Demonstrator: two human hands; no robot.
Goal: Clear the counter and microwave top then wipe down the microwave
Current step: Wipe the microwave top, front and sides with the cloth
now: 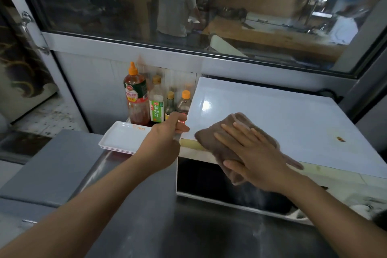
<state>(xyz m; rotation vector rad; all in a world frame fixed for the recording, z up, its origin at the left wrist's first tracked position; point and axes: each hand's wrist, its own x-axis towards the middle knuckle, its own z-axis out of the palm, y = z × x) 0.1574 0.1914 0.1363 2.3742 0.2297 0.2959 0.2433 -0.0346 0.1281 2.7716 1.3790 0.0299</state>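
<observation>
1 microwave (282, 119) center-right on tabletop (146, 205). 1 brown cloth (211, 138) at its front-left top edge, right hand (257, 153) fingers flat on it. Left hand (167, 134) fingers clenched at microwave corner; what they grip is unclear. 4 bottles (156, 100), white trays (123, 137) center-left, count unclear.

One head cam, wide-angle, looks fwd & down from standing height at the microwave (282, 123) top and steel counter (146, 205), both close. Window (188, 12) fills upper frame. Edges bow. No 2nd view to overlap.
</observation>
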